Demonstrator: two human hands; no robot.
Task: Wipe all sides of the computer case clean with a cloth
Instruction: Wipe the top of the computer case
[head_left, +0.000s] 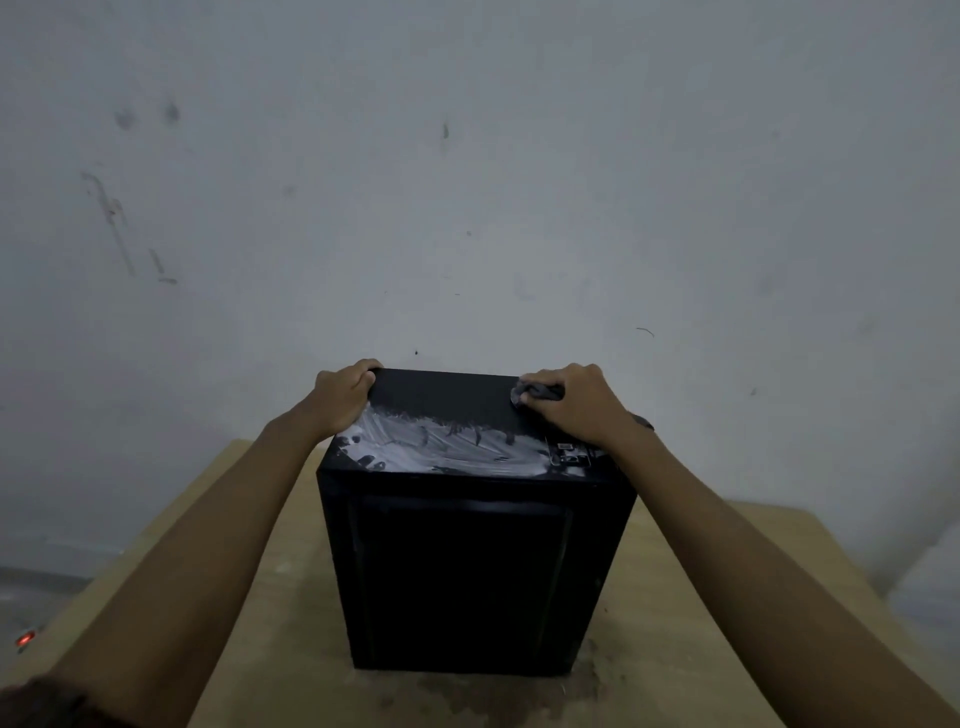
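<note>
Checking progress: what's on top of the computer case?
Whitish smears near the front, left hand gripping a far corner, right hand holding a cloth far right. Beneath them is hidden.

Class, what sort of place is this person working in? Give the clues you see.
Probably a bare workroom or storeroom: a scuffed grey wall, a plain wooden table, and a dusty black computer case standing on it.

Bare workroom: scuffed wall (467, 182), plywood table (296, 623)
</note>
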